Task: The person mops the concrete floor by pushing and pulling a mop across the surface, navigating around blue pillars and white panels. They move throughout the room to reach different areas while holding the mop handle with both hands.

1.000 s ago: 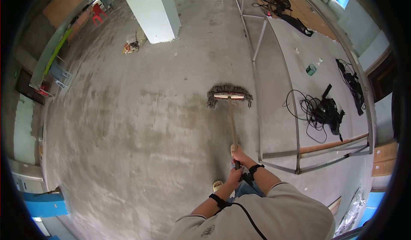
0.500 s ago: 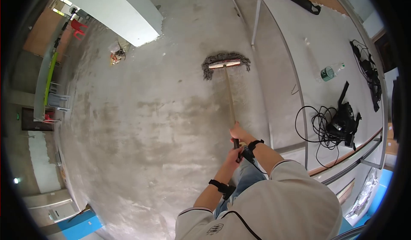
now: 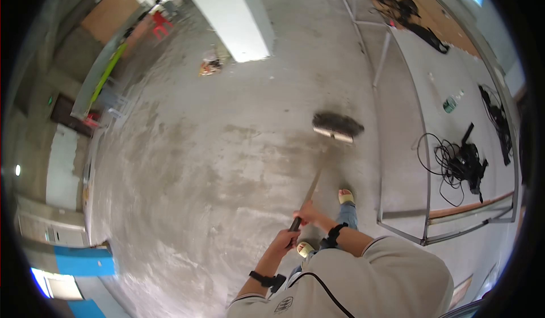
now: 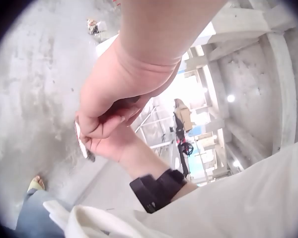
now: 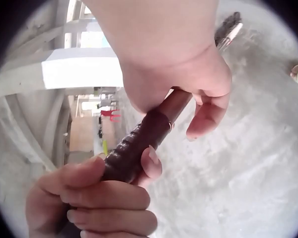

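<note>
A mop with a dark string head [image 3: 339, 123] and a pale clamp bar is at the floor in front of me, blurred in the head view. Its wooden handle [image 3: 313, 186] slants back toward my body and ends in a dark ribbed grip [image 5: 134, 148]. My left hand [image 3: 284, 241] wraps round this grip at the near end. Farther up, just past the grip, my right hand [image 3: 307, 211] holds the wooden part, with its fingers curled loosely around it in the right wrist view. In the left wrist view the left hand [image 4: 114, 94] mostly hides the handle.
Along the right stands a metal-framed platform [image 3: 423, 193] with black cabled gear [image 3: 466, 162] and a plastic bottle [image 3: 451, 102] on it. A white pillar [image 3: 233, 17] rises ahead, with a small litter pile [image 3: 210, 65] beside it. Damp patches mark the concrete floor [image 3: 198, 164].
The mop head has come back nearer to my feet, and the handle now leans more to the right. Both hands have shifted left and down. A sandalled foot now shows right of the handle.
</note>
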### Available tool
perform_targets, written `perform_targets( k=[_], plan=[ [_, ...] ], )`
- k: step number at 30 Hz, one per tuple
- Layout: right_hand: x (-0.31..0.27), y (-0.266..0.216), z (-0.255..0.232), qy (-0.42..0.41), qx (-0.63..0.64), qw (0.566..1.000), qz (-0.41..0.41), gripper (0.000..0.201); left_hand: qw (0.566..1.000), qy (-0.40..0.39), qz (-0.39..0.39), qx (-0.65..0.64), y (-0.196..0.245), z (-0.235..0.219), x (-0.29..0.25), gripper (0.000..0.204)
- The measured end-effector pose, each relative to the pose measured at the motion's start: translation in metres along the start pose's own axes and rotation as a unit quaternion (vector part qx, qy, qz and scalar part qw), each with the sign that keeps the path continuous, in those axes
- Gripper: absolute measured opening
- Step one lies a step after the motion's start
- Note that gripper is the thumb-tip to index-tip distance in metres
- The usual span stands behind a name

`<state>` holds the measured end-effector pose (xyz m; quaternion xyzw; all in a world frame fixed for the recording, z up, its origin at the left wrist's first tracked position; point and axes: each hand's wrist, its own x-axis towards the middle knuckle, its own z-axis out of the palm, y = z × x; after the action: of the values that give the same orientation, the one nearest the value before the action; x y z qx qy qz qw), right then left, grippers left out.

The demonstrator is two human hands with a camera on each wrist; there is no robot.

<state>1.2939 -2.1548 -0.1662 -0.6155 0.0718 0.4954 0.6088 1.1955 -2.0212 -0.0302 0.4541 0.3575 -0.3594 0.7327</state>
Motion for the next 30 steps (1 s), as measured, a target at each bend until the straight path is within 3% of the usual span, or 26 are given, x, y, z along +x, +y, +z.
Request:
perform_targets(
  k=[3,4,5,6,7,8,10,12,13,15,16,17,19,20,23,30],
  plan=[
    [-0.033,0.026,0.106,-0.022,0.004,1.0,0.006,0.035,0.999,0.046,0.009,0.001,-0.052,-0.069,-0.067,0.017],
    [-0.028,0.048,0.127,-0.162,0.019,0.987,-0.002,0.03,0.998,0.07,0.0,-0.005,-0.071,-0.086,-0.089,0.017],
    [-0.046,0.052,0.156,-0.141,0.044,0.987,0.063,0.03,0.994,0.106,-0.008,-0.01,-0.096,-0.104,-0.104,0.017],
    [-0.048,0.067,0.179,-0.184,0.065,0.977,0.087,0.039,0.993,0.103,-0.011,-0.062,-0.109,-0.11,-0.128,0.019],
    [-0.048,0.082,0.201,-0.146,0.007,0.983,0.11,0.065,0.989,0.083,-0.024,-0.117,-0.138,-0.134,-0.13,0.02],
    [-0.056,0.083,0.221,-0.132,-0.04,0.985,0.106,0.043,0.983,0.078,-0.022,-0.163,-0.155,-0.143,-0.144,0.021],
    [-0.062,0.087,0.253,-0.118,-0.087,0.983,0.109,0.032,0.977,0.088,-0.01,-0.192,-0.174,-0.151,-0.167,0.016],
    [-0.066,0.107,0.272,-0.129,-0.08,0.978,0.14,0.032,0.975,0.09,-0.015,-0.203,-0.198,-0.154,-0.178,0.015],
    [-0.065,0.116,0.276,-0.127,-0.081,0.977,0.153,0.032,0.977,0.131,-0.017,-0.165,-0.204,-0.157,-0.181,0.013],
    [-0.06,0.128,0.284,-0.2,-0.162,0.949,0.18,0.035,0.977,0.17,-0.03,-0.129,-0.22,-0.159,-0.184,0.012],
    [-0.057,0.131,0.282,-0.251,-0.144,0.931,0.224,0.069,0.976,0.192,-0.036,-0.095,-0.228,-0.159,-0.185,0.012],
    [-0.062,0.138,0.286,-0.251,-0.14,0.93,0.231,0.069,0.975,0.213,-0.041,-0.058,-0.234,-0.159,-0.184,0.013],
    [-0.087,0.145,0.294,-0.097,-0.186,0.964,0.164,0.105,0.972,0.221,-0.047,-0.07,-0.245,-0.161,-0.182,0.013],
    [-0.083,0.154,0.296,-0.092,-0.183,0.965,0.166,0.115,0.97,0.214,-0.044,-0.109,-0.249,-0.166,-0.179,0.014],
    [-0.073,0.161,0.311,-0.054,-0.178,0.966,0.18,0.11,0.959,0.206,-0.042,-0.189,-0.265,-0.186,-0.173,0.022],
    [-0.05,0.13,0.324,-0.043,-0.176,0.962,0.202,0.11,0.95,0.218,-0.099,-0.202,-0.219,-0.219,-0.166,0.036]
  ],
)
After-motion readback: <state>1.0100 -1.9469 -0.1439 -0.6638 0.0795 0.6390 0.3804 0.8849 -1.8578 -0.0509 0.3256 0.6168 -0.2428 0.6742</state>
